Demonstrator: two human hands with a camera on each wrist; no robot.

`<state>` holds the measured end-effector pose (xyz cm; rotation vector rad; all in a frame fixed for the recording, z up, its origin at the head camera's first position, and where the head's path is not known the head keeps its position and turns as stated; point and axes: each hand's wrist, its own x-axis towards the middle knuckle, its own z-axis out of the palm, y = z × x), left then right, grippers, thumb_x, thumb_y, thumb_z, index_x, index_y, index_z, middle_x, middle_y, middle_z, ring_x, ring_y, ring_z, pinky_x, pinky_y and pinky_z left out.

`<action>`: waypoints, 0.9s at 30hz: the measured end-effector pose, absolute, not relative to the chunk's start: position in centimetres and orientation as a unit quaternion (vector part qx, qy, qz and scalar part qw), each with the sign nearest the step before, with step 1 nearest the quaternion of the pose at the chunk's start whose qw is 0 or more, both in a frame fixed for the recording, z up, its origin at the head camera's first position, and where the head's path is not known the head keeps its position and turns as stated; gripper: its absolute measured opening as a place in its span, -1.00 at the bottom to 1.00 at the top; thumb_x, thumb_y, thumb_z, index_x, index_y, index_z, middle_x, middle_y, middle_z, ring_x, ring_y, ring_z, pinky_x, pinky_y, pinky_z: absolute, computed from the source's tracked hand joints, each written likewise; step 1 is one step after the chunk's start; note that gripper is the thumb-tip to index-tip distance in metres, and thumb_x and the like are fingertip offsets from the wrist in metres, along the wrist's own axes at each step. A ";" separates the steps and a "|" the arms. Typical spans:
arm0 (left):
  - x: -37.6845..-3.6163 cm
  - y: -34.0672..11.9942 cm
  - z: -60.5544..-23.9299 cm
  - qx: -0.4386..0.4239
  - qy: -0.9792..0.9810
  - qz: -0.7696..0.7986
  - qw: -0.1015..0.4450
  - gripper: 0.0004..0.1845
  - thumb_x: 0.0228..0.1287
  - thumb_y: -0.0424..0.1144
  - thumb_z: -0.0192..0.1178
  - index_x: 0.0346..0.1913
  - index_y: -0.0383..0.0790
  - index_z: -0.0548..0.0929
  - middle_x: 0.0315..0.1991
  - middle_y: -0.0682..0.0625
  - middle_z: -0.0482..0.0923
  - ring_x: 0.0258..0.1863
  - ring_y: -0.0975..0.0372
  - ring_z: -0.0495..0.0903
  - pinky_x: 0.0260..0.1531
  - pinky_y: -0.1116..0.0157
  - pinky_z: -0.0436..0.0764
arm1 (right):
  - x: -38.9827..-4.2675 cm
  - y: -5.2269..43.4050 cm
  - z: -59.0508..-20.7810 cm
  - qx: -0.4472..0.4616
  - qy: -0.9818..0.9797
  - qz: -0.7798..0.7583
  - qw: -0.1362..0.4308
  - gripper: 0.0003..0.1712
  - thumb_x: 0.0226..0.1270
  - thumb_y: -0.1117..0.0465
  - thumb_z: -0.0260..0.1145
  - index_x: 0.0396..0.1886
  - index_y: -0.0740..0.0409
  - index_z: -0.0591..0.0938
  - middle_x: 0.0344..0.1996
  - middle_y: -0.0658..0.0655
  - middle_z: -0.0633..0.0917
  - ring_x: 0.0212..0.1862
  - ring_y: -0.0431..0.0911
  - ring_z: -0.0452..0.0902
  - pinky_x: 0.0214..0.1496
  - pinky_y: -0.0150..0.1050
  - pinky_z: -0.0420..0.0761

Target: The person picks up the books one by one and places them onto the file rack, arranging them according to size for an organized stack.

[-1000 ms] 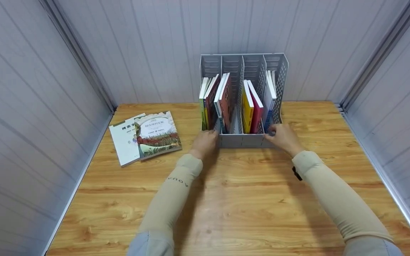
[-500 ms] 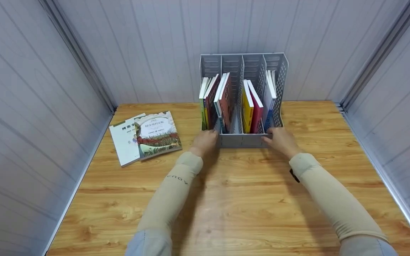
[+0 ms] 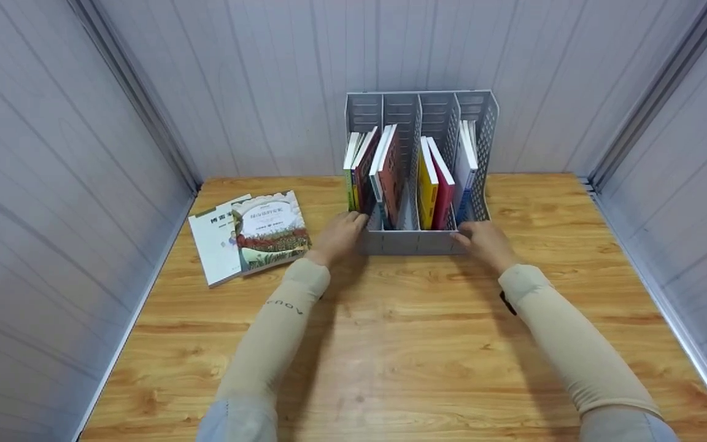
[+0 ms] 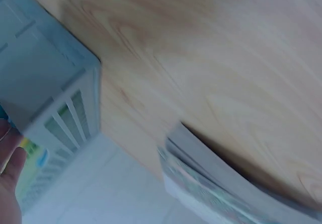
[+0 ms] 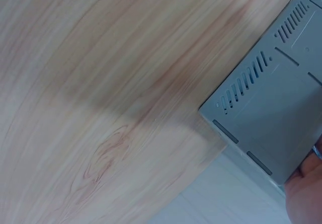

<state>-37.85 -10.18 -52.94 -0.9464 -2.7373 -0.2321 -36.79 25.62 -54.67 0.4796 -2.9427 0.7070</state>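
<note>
The left hand [image 3: 342, 236] grips the front left corner of the grey file rack [image 3: 418, 242], fingers curled round it; the right hand [image 3: 482, 241] grips its front right corner. The rack stands at the table's [image 3: 415, 344] far edge, with books [image 3: 433, 184] upright in its compartments. Two more books [image 3: 249, 236] lie flat near the left edge. The left sleeve [image 3: 283, 307] bears small lettering, too small to read surely.

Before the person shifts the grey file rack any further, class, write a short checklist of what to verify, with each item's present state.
1. Left hand on the file rack: ok, at its front left corner.
2. Right hand on the rack: ok, at its front right corner.
3. Books in the rack upright: ok, slightly leaning.
4. Loose books apart from the rack: ok.
5. Firmness of grip: cannot tell.
</note>
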 end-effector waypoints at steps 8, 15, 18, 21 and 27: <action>-38.1 -15.2 -52.2 -0.278 -0.943 -0.074 0.170 -0.71 0.60 -0.32 0.22 0.21 -0.43 0.66 0.03 -0.30 0.76 -0.03 -0.15 0.78 0.10 -0.05 0.78 | -37.0 25.9 -54.8 0.157 -0.952 0.262 0.036 -0.62 0.66 0.07 0.33 -0.08 0.35 0.81 -0.12 0.36 0.85 -0.11 0.22 0.75 0.08 0.22 0.73; -37.7 -19.7 -51.8 -0.180 -0.964 -0.075 0.182 -0.75 0.57 -0.27 0.23 0.03 -0.46 0.64 -0.10 -0.35 0.72 -0.11 -0.24 0.74 -0.05 -0.17 0.74 | -36.8 26.1 -55.0 0.149 -0.951 0.269 0.024 -0.60 0.69 0.05 0.30 0.04 0.33 0.80 -0.05 0.36 0.85 -0.04 0.22 0.77 0.13 0.23 0.74; -37.4 -21.5 -51.6 -0.119 -0.976 -0.075 0.167 -0.69 0.59 -0.21 0.21 0.00 -0.49 0.63 -0.11 -0.40 0.71 -0.11 -0.27 0.74 -0.06 -0.20 0.74 | -36.8 26.1 -55.1 0.149 -0.951 0.272 0.024 -0.60 0.69 0.05 0.29 0.05 0.33 0.80 -0.05 0.35 0.84 -0.05 0.21 0.76 0.13 0.23 0.74; -37.0 -23.1 -51.3 -0.047 -0.985 -0.093 0.135 -0.61 0.60 -0.15 0.21 0.01 -0.54 0.63 -0.08 -0.45 0.72 -0.06 -0.30 0.75 -0.05 -0.22 0.76 | -36.9 26.1 -55.2 0.149 -0.950 0.272 0.030 -0.59 0.69 0.03 0.30 0.03 0.32 0.80 -0.06 0.35 0.84 -0.06 0.20 0.75 0.12 0.21 0.74; -36.0 -25.4 -50.8 0.085 -0.986 -0.135 0.045 -0.57 0.61 -0.12 0.21 -0.07 -0.55 0.74 -0.14 -0.43 0.78 -0.11 -0.22 0.82 -0.11 -0.16 0.81 | -37.0 26.0 -55.3 0.158 -0.948 0.274 0.040 -0.63 0.67 0.05 0.32 -0.11 0.30 0.80 -0.18 0.32 0.84 -0.19 0.15 0.69 0.00 0.17 0.71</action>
